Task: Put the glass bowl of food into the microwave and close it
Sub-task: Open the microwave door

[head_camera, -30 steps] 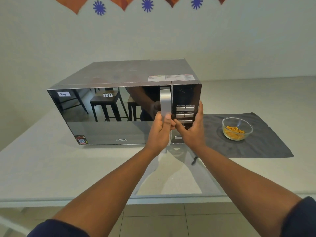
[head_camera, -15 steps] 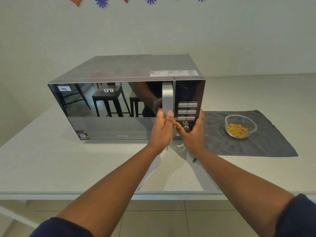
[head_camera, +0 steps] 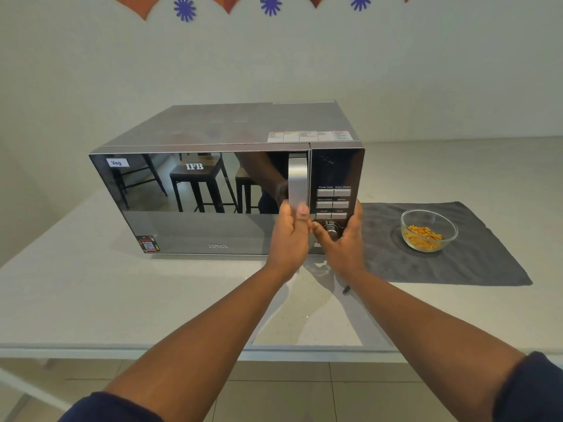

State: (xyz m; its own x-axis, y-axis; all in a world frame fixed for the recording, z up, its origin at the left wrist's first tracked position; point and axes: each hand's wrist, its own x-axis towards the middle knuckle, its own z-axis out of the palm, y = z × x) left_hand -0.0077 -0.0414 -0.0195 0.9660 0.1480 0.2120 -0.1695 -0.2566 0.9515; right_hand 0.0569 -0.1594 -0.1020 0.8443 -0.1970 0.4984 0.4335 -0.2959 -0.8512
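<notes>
A silver microwave with a mirrored door stands on the white table, its door closed. My left hand grips the lower end of the vertical silver door handle. My right hand rests against the control panel's lower right edge, thumb near the round knob, fingers spread. A clear glass bowl with orange food pieces sits to the right of the microwave, apart from both hands.
The bowl rests on a dark grey cloth mat at the right. The white table ends at a front edge close to me, with tiled floor below. A pale wall with paper decorations stands behind.
Both hands have stayed on the handle and panel, the right one sliding slightly lower beside the knob. The door looks still closed. My view has shifted a little.
</notes>
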